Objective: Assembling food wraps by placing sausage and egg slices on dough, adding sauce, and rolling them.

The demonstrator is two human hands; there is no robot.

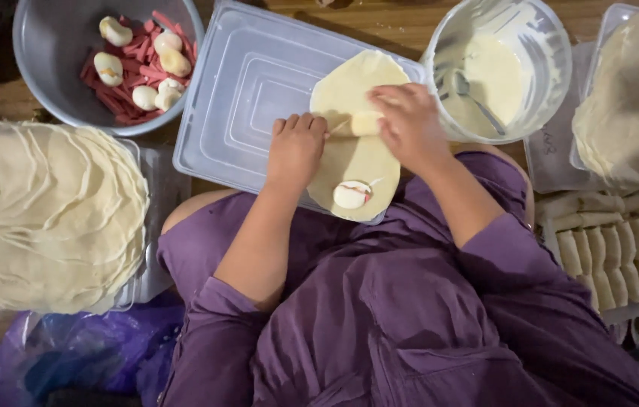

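Observation:
Two thin pale wrappers (353,154) lie overlapped on an upturned clear plastic lid (248,90) in front of my lap. My left hand (297,147) presses the left edge of the near wrapper, fingers curled over a partly rolled fold (364,123). My right hand (408,124) grips the same roll from the right. A piece of boiled egg with a red sausage strip (353,194) sits on the near end of the wrapper, apart from both hands.
A grey bowl (55,90) at the far left holds egg pieces and red sausage strips. A clear tub (553,83) of white batter with a spoon stands at the far right. Stacked wrappers (48,215) lie left, more far right (632,98); finished rolls (621,245) fill a tray.

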